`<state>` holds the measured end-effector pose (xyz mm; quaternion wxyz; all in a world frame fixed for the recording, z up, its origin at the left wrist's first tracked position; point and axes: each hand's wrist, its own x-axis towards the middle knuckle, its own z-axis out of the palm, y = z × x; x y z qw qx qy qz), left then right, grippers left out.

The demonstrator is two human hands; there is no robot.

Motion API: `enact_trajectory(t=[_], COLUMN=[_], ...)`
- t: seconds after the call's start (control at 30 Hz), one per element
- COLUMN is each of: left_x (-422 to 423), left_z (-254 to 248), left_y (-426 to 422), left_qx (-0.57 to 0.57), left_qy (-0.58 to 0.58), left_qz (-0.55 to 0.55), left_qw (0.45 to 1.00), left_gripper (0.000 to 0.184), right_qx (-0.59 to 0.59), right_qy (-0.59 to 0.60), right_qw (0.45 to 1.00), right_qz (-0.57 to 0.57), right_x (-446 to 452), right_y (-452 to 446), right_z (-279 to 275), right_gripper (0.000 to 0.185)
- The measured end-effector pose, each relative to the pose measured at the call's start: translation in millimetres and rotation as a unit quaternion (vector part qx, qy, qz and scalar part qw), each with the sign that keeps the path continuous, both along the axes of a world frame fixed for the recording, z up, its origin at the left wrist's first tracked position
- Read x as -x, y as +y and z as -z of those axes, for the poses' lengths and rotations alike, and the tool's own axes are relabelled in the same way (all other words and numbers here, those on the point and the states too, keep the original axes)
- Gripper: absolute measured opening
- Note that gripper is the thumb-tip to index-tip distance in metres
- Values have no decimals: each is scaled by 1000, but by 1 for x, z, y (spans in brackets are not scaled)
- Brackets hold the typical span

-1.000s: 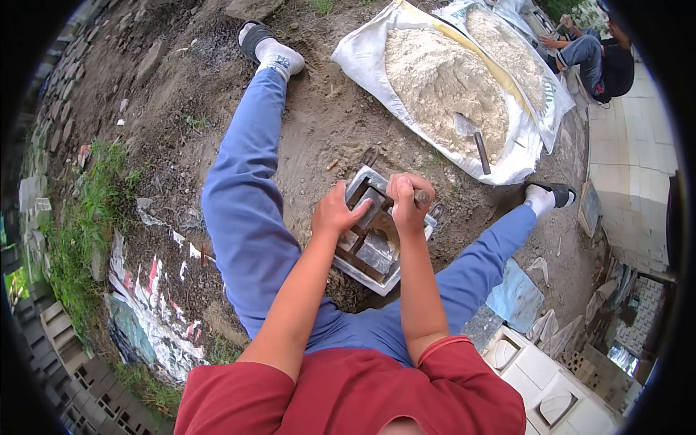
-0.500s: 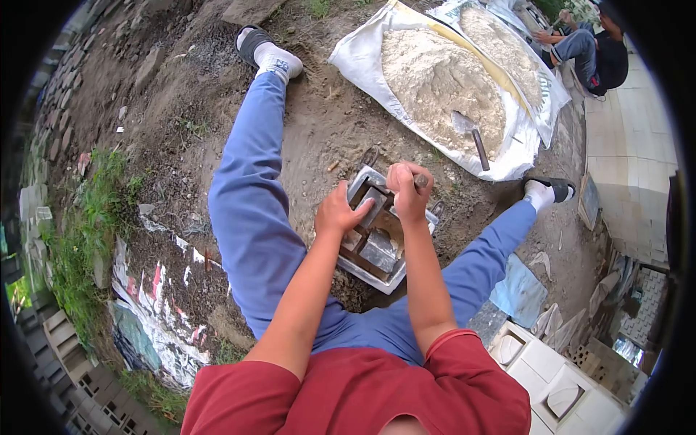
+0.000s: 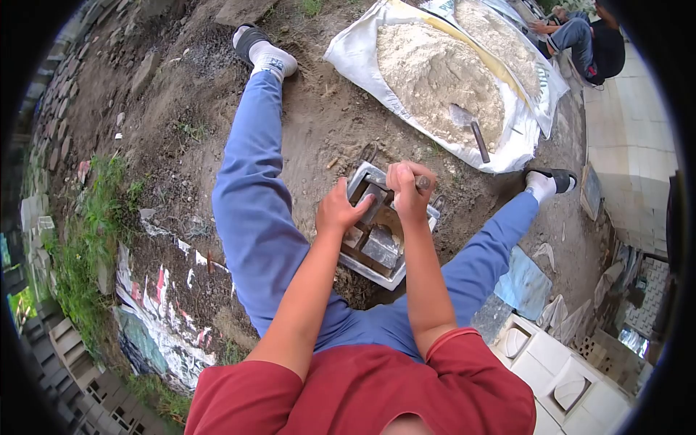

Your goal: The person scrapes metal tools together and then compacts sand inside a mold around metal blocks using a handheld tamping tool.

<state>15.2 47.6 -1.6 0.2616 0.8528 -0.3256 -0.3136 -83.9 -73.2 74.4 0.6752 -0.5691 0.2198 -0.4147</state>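
A rectangular metal mold (image 3: 371, 274) with pale rims and inner dividers lies on the ground between my legs. My left hand (image 3: 339, 210) grips its left side, the thumb stretched over a grey metal block (image 3: 374, 206) inside; the other fingers are partly hidden. My right hand (image 3: 410, 190) is closed in a fist around a dark, round-ended handle (image 3: 423, 183) above the mold's far right part. What the handle joins is hidden by the hand. A shiny metal plate (image 3: 381, 246) shows in the near compartment.
A white sack (image 3: 357, 52) spread on the ground bears pale powder (image 3: 435, 69), with a trowel (image 3: 475, 134) in it. A second powder heap is behind. Another person (image 3: 591, 47) sits at the far right. Pale blocks (image 3: 533, 359) stand at the lower right, with a blue sheet (image 3: 523, 283) nearby.
The camera view has shifted slightly. Both hands keep nearly the same place and hold on the mold and the handle.
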Motion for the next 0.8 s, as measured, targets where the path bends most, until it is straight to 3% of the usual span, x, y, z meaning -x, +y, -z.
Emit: enact_trajectory(t=[0.07, 0.17, 0.3, 0.5, 0.6, 0.7, 0.8], left_x=[-2, -5, -2, -3, -2, -3, -2], left_z=[0, -10, -10, -9, -11, -16, -8], left_y=[-2, -2, -1, -3, -4, -3, -5], left_qx=[-11, -5, -7, 4, -18, -20, -7], left_qy=[6, 17, 5, -5, 0, 5, -5], left_qz=[5, 17, 9, 11, 1, 7, 3], left_qw=[1000, 1000, 1000, 1000, 1000, 1000, 1000], left_gripper=[82, 83, 82, 74, 74, 75, 75], right_qx=[23, 15, 15, -6, 50, 106, 57], right_qy=[33, 67, 12, 68, 42, 87, 78], right_qw=[999, 997, 999, 998, 998, 989, 995], right_qz=[9, 27, 27, 7, 23, 53, 15], right_x=[-1, -10, 2, 3, 7, 7, 12], right_y=[-1, -3, -2, -4, -1, 2, -9], right_z=[15, -10, -18, -9, -17, 12, 8], right_gripper=[42, 44, 41, 41, 39, 40, 41])
